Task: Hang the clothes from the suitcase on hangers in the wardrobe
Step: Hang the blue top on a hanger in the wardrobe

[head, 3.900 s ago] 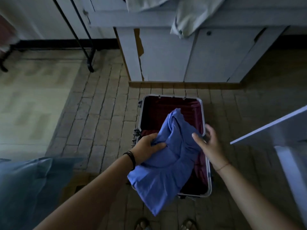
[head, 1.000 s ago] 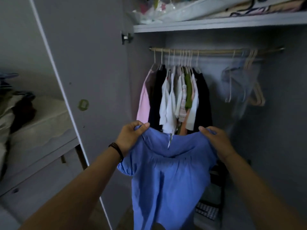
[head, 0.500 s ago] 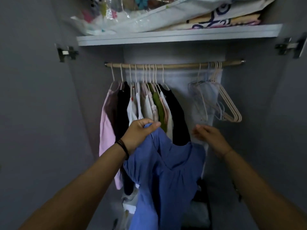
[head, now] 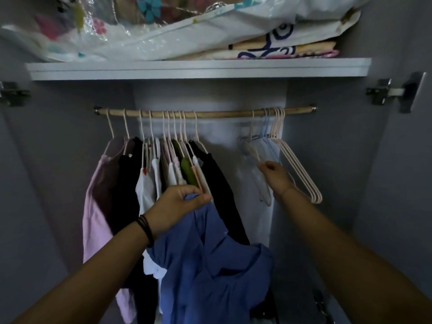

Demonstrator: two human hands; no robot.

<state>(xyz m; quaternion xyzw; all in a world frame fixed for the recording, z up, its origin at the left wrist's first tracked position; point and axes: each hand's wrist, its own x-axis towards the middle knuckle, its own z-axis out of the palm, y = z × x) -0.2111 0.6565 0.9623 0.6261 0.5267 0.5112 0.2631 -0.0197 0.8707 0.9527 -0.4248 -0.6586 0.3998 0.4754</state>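
- The left hand (head: 180, 204) gripped the bunched top of the shirt (head: 210, 265) at centre frame, and the cloth hung down to lower centre.
- The right hand (head: 274, 175), the nearer one, was at the empty hangers (head: 301, 174) at right centre. Its fingers curled at one, but whether they pinched it could not be told.
- The hangers sloped down-right from the rod (head: 210, 113).

Both forearms reach forward and up. The left hand (head: 177, 206) grips a shirt (head: 210, 265), fingers and thumb curled round its top. The right hand (head: 274, 177), higher and farther out, pinches a hanger (head: 253, 152) at its fingertips.
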